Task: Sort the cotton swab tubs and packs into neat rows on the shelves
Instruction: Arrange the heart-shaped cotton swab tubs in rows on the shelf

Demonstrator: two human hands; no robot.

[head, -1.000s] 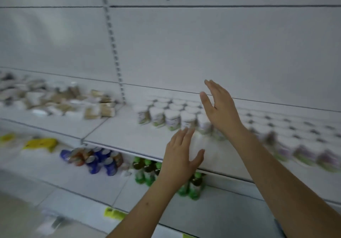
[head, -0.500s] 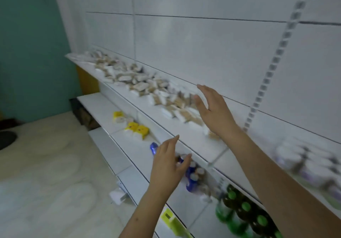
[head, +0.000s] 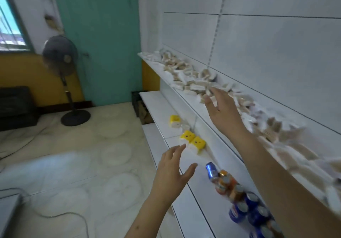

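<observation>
A long jumbled heap of cotton swab packs point(head: 186, 75), white and beige, runs along the upper white shelf point(head: 199, 106) from far left to near right. My right hand point(head: 220, 108) is raised over the middle of that heap with fingers spread, holding nothing; its fingertips are close to the packs, contact not clear. Lower down, my left hand point(head: 170, 171) hovers open in front of the lower shelf point(head: 160, 106), empty. No swab tubs are in view.
Three yellow-and-white packs point(head: 191, 141) sit on the lower shelf, and blue and orange drink cans point(head: 238, 199) crowd its near end. A standing fan point(head: 63, 79), a teal wall and cables on the tiled floor lie to the left.
My view has swung left from the rows of tubs to the pile of packs. Both open hands moved along with it, the right one reaching further out over the heap.
</observation>
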